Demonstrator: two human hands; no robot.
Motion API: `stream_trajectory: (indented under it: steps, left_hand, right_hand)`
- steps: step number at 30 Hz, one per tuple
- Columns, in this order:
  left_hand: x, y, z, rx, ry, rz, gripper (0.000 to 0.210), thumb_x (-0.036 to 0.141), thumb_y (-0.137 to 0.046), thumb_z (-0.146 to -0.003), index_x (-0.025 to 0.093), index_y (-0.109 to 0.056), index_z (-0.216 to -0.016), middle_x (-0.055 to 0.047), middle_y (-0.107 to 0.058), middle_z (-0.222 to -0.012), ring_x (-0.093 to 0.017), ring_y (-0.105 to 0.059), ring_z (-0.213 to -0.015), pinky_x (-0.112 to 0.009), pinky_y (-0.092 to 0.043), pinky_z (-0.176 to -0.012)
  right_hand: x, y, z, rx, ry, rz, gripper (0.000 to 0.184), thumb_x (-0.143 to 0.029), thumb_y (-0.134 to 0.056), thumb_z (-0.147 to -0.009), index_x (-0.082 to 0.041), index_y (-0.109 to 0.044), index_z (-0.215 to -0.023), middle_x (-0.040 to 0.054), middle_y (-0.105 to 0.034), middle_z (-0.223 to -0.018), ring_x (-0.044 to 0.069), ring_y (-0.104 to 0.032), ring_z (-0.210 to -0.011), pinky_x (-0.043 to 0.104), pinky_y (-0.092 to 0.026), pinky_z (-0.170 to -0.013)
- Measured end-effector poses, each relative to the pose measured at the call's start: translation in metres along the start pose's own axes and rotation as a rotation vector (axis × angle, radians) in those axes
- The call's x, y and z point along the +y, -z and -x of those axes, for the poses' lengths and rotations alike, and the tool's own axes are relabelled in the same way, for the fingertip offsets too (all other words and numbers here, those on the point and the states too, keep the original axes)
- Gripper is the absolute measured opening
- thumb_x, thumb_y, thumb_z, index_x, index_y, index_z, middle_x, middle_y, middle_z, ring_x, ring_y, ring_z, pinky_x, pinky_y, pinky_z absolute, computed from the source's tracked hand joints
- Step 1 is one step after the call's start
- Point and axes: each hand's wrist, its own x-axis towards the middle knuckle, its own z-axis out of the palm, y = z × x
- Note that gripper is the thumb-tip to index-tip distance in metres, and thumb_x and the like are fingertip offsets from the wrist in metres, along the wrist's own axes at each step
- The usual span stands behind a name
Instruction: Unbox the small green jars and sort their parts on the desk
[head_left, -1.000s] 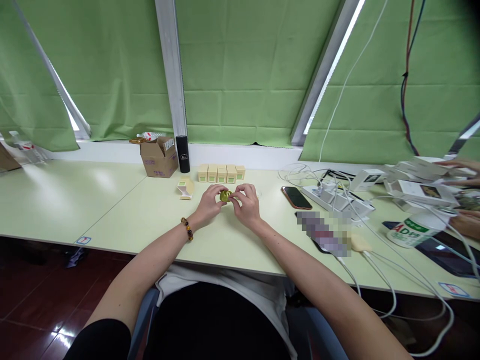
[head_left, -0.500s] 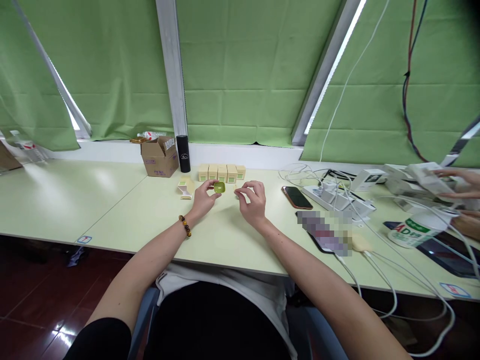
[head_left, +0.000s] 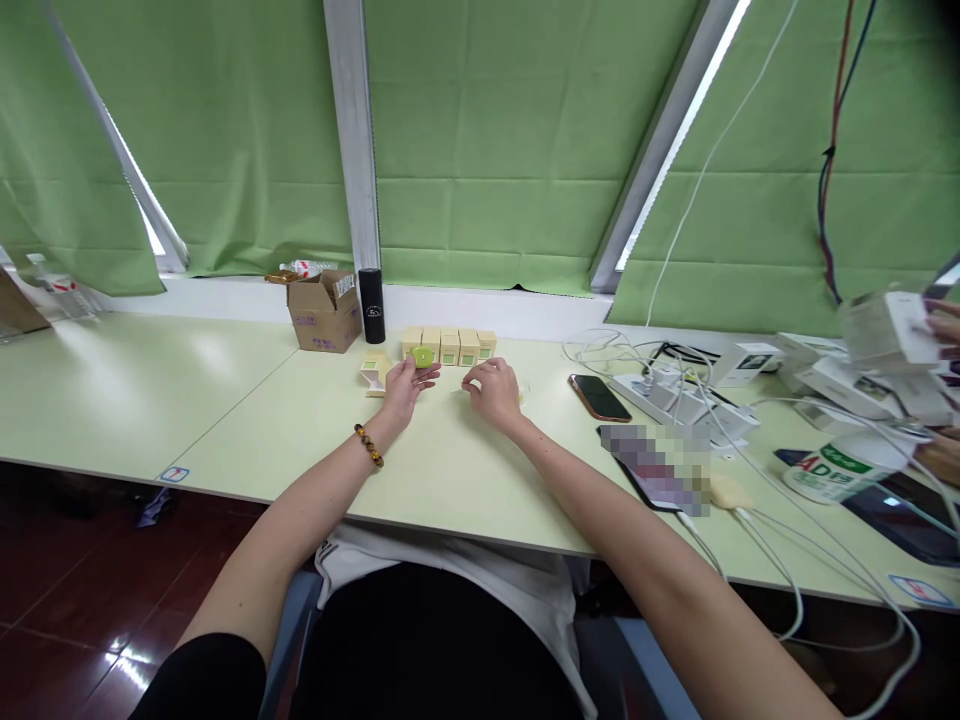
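A pale counter [head_left: 225, 410] is backed by green curtains [head_left: 510, 150] beyond its far edge. An open cardboard box [head_left: 324, 315] is set against that edge, left of the middle, with a black cylinder [head_left: 371, 307] stood upright just beside it. Toward the right end, a white bottle [head_left: 847, 468] is seen, and beyond it a white box [head_left: 889, 332] is held by another person's hand [head_left: 946, 325]. A dark-screened phone [head_left: 600, 398] is laid right of the middle.

The left hand [head_left: 400, 396] and the right hand [head_left: 493, 393] are held over the middle of the counter. Beyond them, along the far edge, small yellow boxes [head_left: 450, 350] are lined up; an opened carton [head_left: 372, 370] is placed just left of the left hand.

A green case [head_left: 423, 357] is held by the left hand, whose grip is closed on it between thumb and fingers, at their outer end. Its marked face is turned toward the wearer; its outline looks nearly square, so a long axis cannot be told. The right hand's fingertips are drawn close together, apart from the case; whether anything is pinched there cannot be told.
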Motion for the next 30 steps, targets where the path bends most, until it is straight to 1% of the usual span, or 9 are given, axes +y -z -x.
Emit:
stream_trajectory:
  steps: [4, 9, 13, 16, 19, 22, 26, 28, 30]
  left_hand:
    - [0.004, 0.001, 0.002, 0.004, 0.063, 0.066, 0.046, 0.055, -0.054, -0.105, 0.011, -0.068, -0.101, -0.022, -0.080, -0.112, -0.022, -0.078, -0.090, -0.036, -0.057, -0.086]
    - [0.005, 0.002, 0.002, 0.017, 0.083, 0.069, 0.045, 0.055, -0.052, -0.106, 0.012, -0.067, -0.104, -0.022, -0.080, -0.114, -0.023, -0.079, -0.092, -0.038, -0.058, -0.090]
    - [0.004, 0.004, -0.001, 0.038, 0.052, 0.046, 0.041, 0.053, -0.053, -0.106, 0.014, -0.065, -0.103, -0.020, -0.080, -0.114, -0.022, -0.078, -0.093, -0.036, -0.058, -0.087]
    - [0.003, 0.006, -0.005, 0.063, -0.004, -0.035, 0.039, 0.055, -0.060, -0.101, 0.016, -0.065, -0.101, -0.017, -0.079, -0.115, -0.021, -0.076, -0.095, -0.035, -0.057, -0.085]
    - [0.001, 0.011, -0.010, 0.130, -0.132, -0.253, 0.039, 0.057, -0.068, -0.095, 0.018, -0.068, -0.095, -0.013, -0.079, -0.110, -0.023, -0.074, -0.099, -0.036, -0.056, -0.087]
    - [0.000, 0.019, -0.016, 0.173, -0.324, -0.530, 0.030, 0.050, -0.076, -0.089, 0.020, -0.073, -0.089, -0.011, -0.079, -0.103, -0.028, -0.069, -0.105, -0.043, -0.052, -0.099]
    - [-0.001, 0.029, -0.021, 0.080, -0.531, -0.870, 0.006, 0.029, -0.078, -0.085, 0.023, -0.078, -0.084, -0.012, -0.078, -0.109, -0.034, -0.062, -0.119, -0.055, -0.039, -0.115]
    - [-0.002, 0.032, -0.022, 0.032, -0.547, -1.066, 0.009, 0.021, -0.072, -0.087, 0.023, -0.079, -0.081, -0.013, -0.078, -0.112, -0.036, -0.059, -0.121, -0.059, -0.035, -0.114]
    - [-0.002, 0.033, -0.022, -0.021, -0.512, -1.244, 0.017, 0.018, -0.065, -0.089, 0.021, -0.079, -0.079, -0.013, -0.078, -0.111, -0.036, -0.058, -0.118, -0.059, -0.034, -0.111]
  right_hand:
    - [-0.005, -0.018, -0.006, -0.068, -0.016, 0.066, 0.021, -0.006, -0.070, -0.085, -0.023, -0.078, -0.077, 0.0107, -0.079, -0.095, 0.033, -0.056, -0.112, 0.047, -0.045, -0.091]
    - [-0.010, -0.033, -0.009, -0.109, 0.005, 0.112, 0.022, -0.005, -0.068, -0.084, -0.022, -0.079, -0.076, 0.0123, -0.079, -0.095, 0.033, -0.056, -0.114, 0.048, -0.045, -0.093]
    - [-0.013, -0.041, -0.005, -0.131, 0.019, 0.119, 0.020, -0.005, -0.069, -0.083, -0.021, -0.078, -0.076, 0.0132, -0.079, -0.095, 0.033, -0.056, -0.114, 0.050, -0.044, -0.096]
    - [-0.013, -0.039, 0.000, -0.122, 0.020, 0.112, 0.015, -0.008, -0.071, -0.084, -0.021, -0.079, -0.084, 0.0126, -0.079, -0.100, 0.034, -0.055, -0.117, 0.050, -0.044, -0.098]
    - [-0.009, -0.026, 0.005, -0.081, 0.053, 0.092, 0.017, -0.008, -0.070, -0.085, -0.021, -0.078, -0.093, 0.0114, -0.079, -0.104, 0.033, -0.055, -0.120, 0.049, -0.044, -0.098]
    - [0.000, -0.007, 0.013, -0.001, 0.091, 0.086, 0.021, -0.005, -0.063, -0.087, -0.022, -0.075, -0.092, 0.0102, -0.077, -0.097, 0.031, -0.056, -0.113, 0.047, -0.043, -0.093]
    - [0.016, 0.014, 0.026, 0.125, 0.113, 0.052, 0.019, -0.008, -0.058, -0.091, -0.022, -0.070, -0.089, 0.0076, -0.076, -0.089, 0.030, -0.057, -0.102, 0.044, -0.041, -0.086]
    - [0.023, 0.021, 0.030, 0.227, 0.057, 0.021, 0.016, -0.011, -0.058, -0.092, -0.023, -0.069, -0.088, 0.0071, -0.075, -0.087, 0.029, -0.058, -0.098, 0.044, -0.041, -0.085]
    - [0.030, 0.027, 0.030, 0.334, -0.035, 0.001, 0.013, -0.014, -0.059, -0.092, -0.023, -0.068, -0.088, 0.0072, -0.075, -0.087, 0.029, -0.058, -0.096, 0.045, -0.041, -0.086]
